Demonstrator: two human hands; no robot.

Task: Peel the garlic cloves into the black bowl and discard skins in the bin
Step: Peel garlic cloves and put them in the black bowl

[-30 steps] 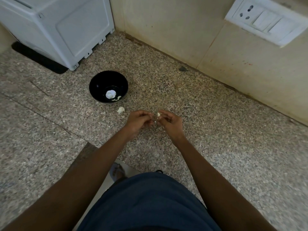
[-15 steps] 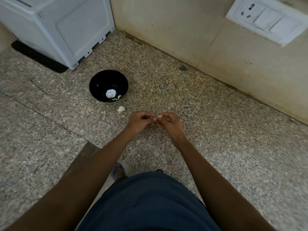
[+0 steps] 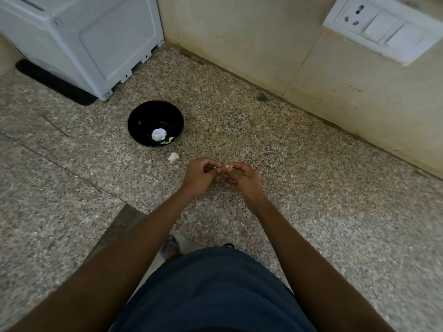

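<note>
A black bowl (image 3: pixel 155 116) stands on the speckled stone counter, with a white garlic piece (image 3: pixel 158 134) and a small peeled sliver inside. My left hand (image 3: pixel 200 174) and my right hand (image 3: pixel 242 178) meet in front of it. Both pinch a small garlic clove (image 3: pixel 229 167) between their fingertips; most of the clove is hidden by the fingers. A pale scrap of garlic or skin (image 3: pixel 173 156) lies on the counter just in front of the bowl. No bin is in view.
A white appliance (image 3: pixel 79 37) on a black mat stands at the back left. A tiled wall (image 3: pixel 275 51) with a white switch and socket plate (image 3: pixel 381 25) runs along the back right. The counter edge (image 3: pixel 119 226) steps down near my body.
Both hands stay together at the same spot. The fingers have shifted slightly on the clove, and less of the white clove shows than a second ago.
</note>
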